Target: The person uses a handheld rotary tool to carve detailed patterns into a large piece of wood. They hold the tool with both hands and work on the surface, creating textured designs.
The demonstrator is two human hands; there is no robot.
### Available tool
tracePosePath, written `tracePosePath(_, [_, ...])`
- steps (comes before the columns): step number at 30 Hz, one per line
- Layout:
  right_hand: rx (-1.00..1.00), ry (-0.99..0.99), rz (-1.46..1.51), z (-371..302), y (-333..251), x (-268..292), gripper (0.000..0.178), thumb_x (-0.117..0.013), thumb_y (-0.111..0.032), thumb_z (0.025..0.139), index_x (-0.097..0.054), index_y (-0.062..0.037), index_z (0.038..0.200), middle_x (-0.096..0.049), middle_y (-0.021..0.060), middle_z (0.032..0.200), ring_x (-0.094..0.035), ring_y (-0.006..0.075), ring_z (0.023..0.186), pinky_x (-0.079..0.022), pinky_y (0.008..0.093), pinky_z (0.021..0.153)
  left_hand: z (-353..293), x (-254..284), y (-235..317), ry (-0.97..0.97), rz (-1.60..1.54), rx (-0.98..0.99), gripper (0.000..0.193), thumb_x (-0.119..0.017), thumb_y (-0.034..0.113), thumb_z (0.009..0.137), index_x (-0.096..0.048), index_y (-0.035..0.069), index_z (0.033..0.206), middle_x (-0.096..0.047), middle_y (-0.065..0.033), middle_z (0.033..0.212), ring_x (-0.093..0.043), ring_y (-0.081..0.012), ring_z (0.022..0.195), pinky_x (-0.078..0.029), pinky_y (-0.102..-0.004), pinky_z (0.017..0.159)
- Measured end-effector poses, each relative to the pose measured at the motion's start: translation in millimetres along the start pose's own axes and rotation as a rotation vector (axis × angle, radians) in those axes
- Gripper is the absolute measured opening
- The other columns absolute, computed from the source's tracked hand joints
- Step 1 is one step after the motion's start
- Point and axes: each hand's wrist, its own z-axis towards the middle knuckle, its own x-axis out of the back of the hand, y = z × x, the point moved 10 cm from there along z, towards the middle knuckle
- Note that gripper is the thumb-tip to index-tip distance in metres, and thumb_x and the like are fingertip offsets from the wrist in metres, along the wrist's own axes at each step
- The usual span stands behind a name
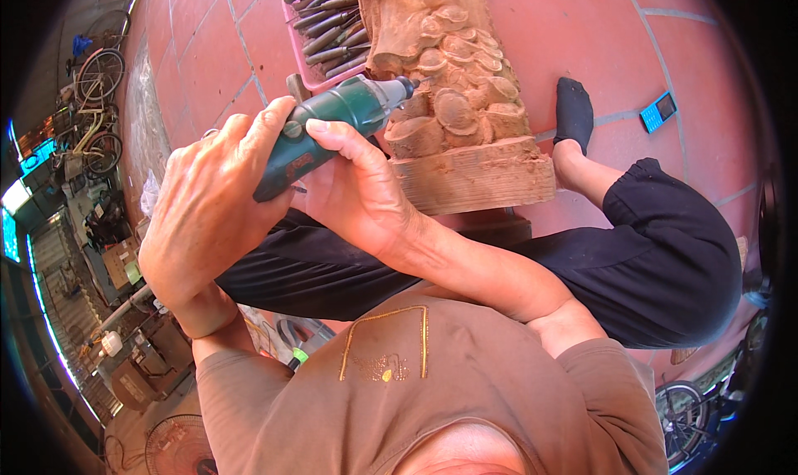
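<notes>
A green rotary tool (pixel 320 130) with a grey nose is held in both my hands. My left hand (pixel 208 192) is closed round its rear end from the left. My right hand (pixel 357 188) grips the body from below, its thumb lying along the near side. The tool points up and to the right, its black collet and thin bit at the carved wooden block (pixel 457 76). Whether the bit touches the wood I cannot tell. Rounded, petal-like shapes in relief cover the block, above a plain flat edge at its near end.
Left of the block, a pink tray (pixel 299 55) holds several carving tools (pixel 328 26). A blue mobile phone (pixel 658 112) lies on the red tiled floor (pixel 582 26), beyond my dark-socked foot (pixel 573 113). Bicycles (pixel 100 76) stand far left; a fan (pixel 179 446) is at the lower left.
</notes>
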Motion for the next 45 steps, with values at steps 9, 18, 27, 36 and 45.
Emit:
tracePosePath(9, [-0.051,0.011,0.016,5.2,8.3,-0.6,0.026,-0.070,-0.017,0.094,-0.061,-0.0129,0.118,-0.065,-0.0009,0.115,-0.061,0.0162,0.115,-0.049,0.0426,0.102,-6.7,-6.0,-10.5,-0.014,-0.041,0.030,0.077,-0.079,0.014,0.071,-0.051,0.008,0.142,-0.063,-0.0129,0.098,-0.066,-0.0335,0.092,-0.053,-0.0442,0.075])
tracePosePath(18, [-0.018,0.016,-0.051,6.3,2.9,-2.2,0.020,-0.069,-0.017,0.096,-0.065,-0.0179,0.115,-0.065,-0.0041,0.119,-0.057,0.0137,0.121,-0.045,0.0451,0.105,-2.5,-11.7,-25.5,-0.063,-0.145,0.069,0.086,-0.081,0.006,0.063,-0.052,0.010,0.144,-0.066,-0.0163,0.109,-0.066,-0.0386,0.100,-0.052,-0.0454,0.085])
tracePosePath(27, [-0.049,0.020,-0.051,11.9,9.3,5.4,0.016,-0.071,-0.019,0.095,-0.066,-0.0189,0.111,-0.063,-0.0061,0.119,-0.055,0.0126,0.123,-0.042,0.0447,0.107,-3.1,-20.6,-36.1,-0.067,-0.166,0.074,0.084,-0.081,0.009,0.065,-0.052,0.010,0.144,-0.066,-0.0165,0.110,-0.065,-0.0385,0.102,-0.052,-0.0455,0.087])
tracePosePath(36, [-0.061,0.062,-0.016,18.3,12.2,14.6,0.024,-0.071,-0.013,0.094,-0.062,-0.0157,0.116,-0.064,-0.0027,0.115,-0.060,0.0160,0.115,-0.052,0.0445,0.096,-2.7,-26.1,-42.9,-0.049,-0.198,0.047,0.082,-0.077,0.009,0.065,-0.052,0.009,0.144,-0.066,-0.0161,0.110,-0.065,-0.0379,0.104,-0.052,-0.0450,0.087])
tracePosePath(45, [-0.055,0.066,-0.032,20.1,11.8,13.6,0.020,-0.071,-0.015,0.095,-0.064,-0.0145,0.113,-0.065,-0.0020,0.114,-0.061,0.0167,0.115,-0.053,0.0443,0.095,-1.3,-28.7,-45.2,-0.050,-0.192,0.047,0.081,-0.077,0.010,0.066,-0.052,0.009,0.143,-0.066,-0.0156,0.111,-0.065,-0.0369,0.106,-0.051,-0.0448,0.088])
